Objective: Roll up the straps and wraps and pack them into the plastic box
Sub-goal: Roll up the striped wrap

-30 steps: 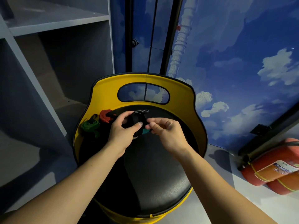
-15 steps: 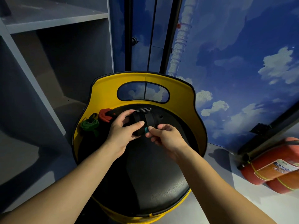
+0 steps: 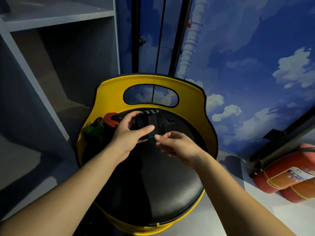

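My left hand point(image 3: 131, 133) grips a rolled black wrap point(image 3: 151, 124) with a small teal patch, held over the back of a black seat cushion point(image 3: 170, 184). My right hand point(image 3: 177, 144) hovers just right of and below the roll, fingers loosely curled with thumb and forefinger close together near the teal end; whether they pinch it I cannot tell. A rolled red strap point(image 3: 110, 119) and a rolled green strap point(image 3: 93, 129) lie at the seat's back left. A striped black-and-white piece point(image 3: 150, 111) shows behind the roll. No plastic box is in view.
The seat belongs to a yellow chair point(image 3: 153, 80) with a handle cut-out in its backrest. Grey shelves point(image 3: 56, 17) stand to the left. A cloud-painted blue wall is behind. Two red fire extinguishers point(image 3: 286, 178) lie on the floor at right.
My right hand has drawn back slightly down and right from the roll. My left hand keeps its grip on the black wrap, thumb now laid across its front.
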`<state>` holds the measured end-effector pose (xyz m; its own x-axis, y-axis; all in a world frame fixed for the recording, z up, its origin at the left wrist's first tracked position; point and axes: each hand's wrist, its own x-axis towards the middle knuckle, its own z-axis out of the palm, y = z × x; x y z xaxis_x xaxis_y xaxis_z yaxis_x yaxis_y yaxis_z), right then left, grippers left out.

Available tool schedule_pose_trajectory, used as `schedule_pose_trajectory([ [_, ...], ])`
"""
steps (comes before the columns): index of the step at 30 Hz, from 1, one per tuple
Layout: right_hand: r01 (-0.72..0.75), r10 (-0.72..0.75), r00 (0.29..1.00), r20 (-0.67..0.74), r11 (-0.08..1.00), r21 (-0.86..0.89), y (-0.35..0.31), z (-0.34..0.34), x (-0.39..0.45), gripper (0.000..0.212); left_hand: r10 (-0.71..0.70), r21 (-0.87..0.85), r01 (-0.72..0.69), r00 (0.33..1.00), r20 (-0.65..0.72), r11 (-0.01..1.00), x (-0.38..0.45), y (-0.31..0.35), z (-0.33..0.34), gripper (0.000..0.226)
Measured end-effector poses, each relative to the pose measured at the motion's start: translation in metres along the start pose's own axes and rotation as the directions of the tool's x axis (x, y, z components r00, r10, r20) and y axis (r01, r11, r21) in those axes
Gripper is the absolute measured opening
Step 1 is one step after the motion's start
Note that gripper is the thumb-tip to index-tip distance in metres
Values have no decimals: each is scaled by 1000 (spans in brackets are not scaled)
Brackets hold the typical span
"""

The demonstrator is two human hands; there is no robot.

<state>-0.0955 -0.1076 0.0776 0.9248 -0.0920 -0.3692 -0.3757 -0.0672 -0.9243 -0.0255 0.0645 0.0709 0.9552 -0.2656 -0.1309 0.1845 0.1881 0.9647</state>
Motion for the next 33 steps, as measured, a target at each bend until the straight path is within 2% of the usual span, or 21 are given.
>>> schedule_pose_trajectory([
  [1,-60,60,997,41,998,13,-2,-6,1,38,2,-8,-2,1000,17,1000,1,3,-3,57],
  [3,-176,167,982,89,978,108,-2,-17,3,58,17,5,-18,997,69,1000,0,7,-8,60],
  [5,-212,193,976,100,949,233,1,-23,6,75,37,53,-45,987,154,998,-3,7,-11,65],
  [8,-195,185,981,63,896,399,4,-23,9,77,29,165,-79,958,286,983,-7,2,-16,68],
  [12,-205,208,977,47,857,473,5,-23,16,81,29,259,-121,942,334,958,-9,-1,-24,67],
  [15,-191,194,980,44,858,476,4,-24,19,74,-11,289,-107,925,379,951,-12,0,-30,67],
  [20,-142,123,990,74,907,395,4,-20,19,47,-42,324,-97,917,396,941,-15,-4,-33,68],
  [23,-98,119,992,-42,935,341,6,-14,21,35,-73,324,-66,914,399,944,-15,-4,-32,70],
  [27,37,48,971,-234,938,346,13,-11,28,31,-139,327,-11,892,431,945,-14,-8,-30,75],
  [33,178,-90,939,-332,953,245,10,-8,27,11,-115,388,-59,904,411,920,-18,-12,-24,60],
])
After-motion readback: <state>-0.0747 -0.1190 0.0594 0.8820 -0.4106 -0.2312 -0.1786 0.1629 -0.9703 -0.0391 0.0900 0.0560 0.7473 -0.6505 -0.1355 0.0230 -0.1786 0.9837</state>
